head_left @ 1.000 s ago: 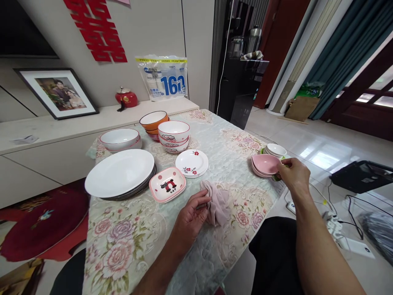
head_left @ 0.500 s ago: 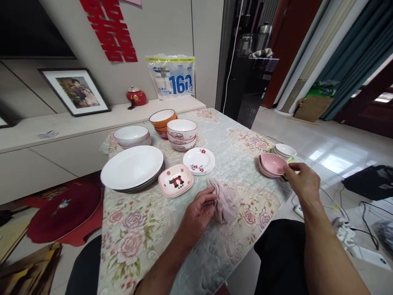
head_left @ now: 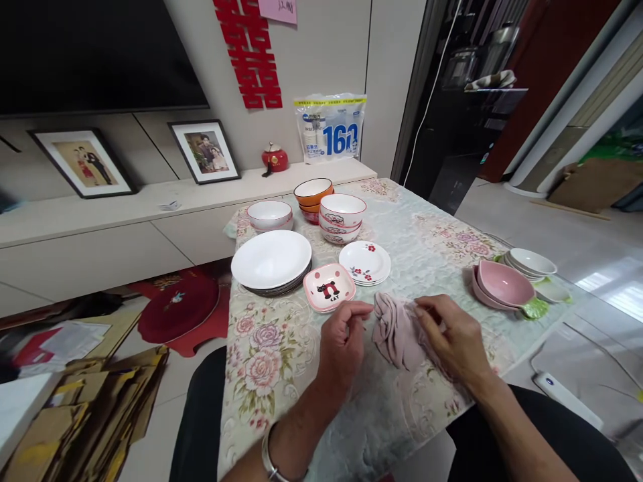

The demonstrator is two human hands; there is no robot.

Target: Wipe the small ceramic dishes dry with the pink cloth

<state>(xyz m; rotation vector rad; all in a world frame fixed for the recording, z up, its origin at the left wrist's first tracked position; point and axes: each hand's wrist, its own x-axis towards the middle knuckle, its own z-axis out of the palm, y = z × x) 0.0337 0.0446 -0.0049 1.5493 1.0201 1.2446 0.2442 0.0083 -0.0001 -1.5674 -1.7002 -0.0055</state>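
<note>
A crumpled pale pink cloth [head_left: 396, 335] lies on the table between my hands. My left hand [head_left: 344, 341] is just left of it, thumb and forefinger apart, holding nothing. With its fingertips at the cloth's right edge, my right hand [head_left: 455, 338] pinches the fabric. Beyond my left hand is a square cat-pattern dish [head_left: 329, 289], with a stack of small flowered plates [head_left: 366, 261] behind to its right. Two nested pink bowls [head_left: 505, 284] rest at the table's right side, apart from my right hand.
Large white plates [head_left: 271, 260] are stacked at left. Behind them stand white bowls [head_left: 270, 215], orange bowls [head_left: 314, 192] and red-rimmed bowls [head_left: 343, 217]. Small white bowls [head_left: 531, 261] and green leaf-shaped dishes [head_left: 536, 308] sit near the right edge of the flowered tablecloth [head_left: 271, 395].
My right hand has left the pink bowls and come left to the cloth. My left hand has let go of the cloth. The view has turned left.
</note>
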